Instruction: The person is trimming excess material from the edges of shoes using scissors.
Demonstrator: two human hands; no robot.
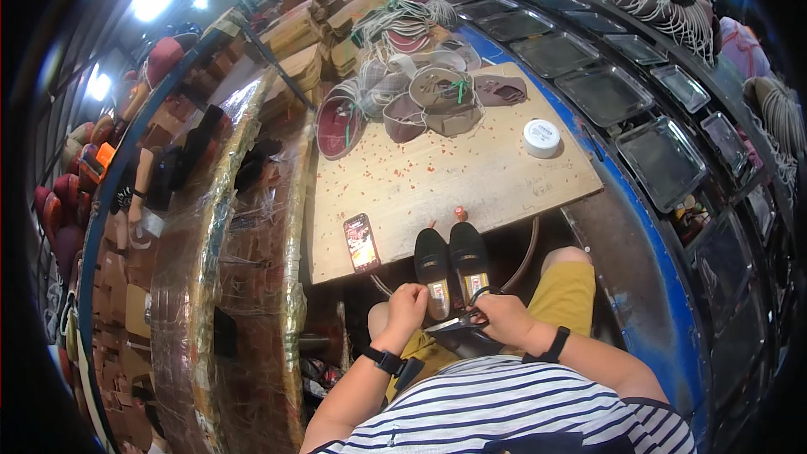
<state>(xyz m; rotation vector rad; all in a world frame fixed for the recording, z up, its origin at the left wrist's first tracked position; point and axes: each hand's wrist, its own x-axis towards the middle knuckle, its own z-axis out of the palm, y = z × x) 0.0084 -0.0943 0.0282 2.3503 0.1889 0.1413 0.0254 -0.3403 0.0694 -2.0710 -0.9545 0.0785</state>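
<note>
A pair of black slip-on shoes stands side by side, toes at the table's near edge: the left shoe [432, 254] and the right shoe [467, 247]. Pale labels show on their insoles. My right hand [504, 318] is closed around the dark handles of a pair of scissors [447, 324], whose blades point left behind the shoe heels. Beside the left shoe's heel, my left hand [408, 309] is closed with its fingers pressed together. Whatever lies in those fingers, if anything, is hidden.
On the wooden table [403, 185] lie a lit phone [361, 244], a round white tub [541, 138], red scraps and bundled shoe uppers [437, 101]. A conveyor with metal trays [662, 160] runs along the right. Film-wrapped racking [218, 286] stands left, with another person's arm [141, 181] beyond.
</note>
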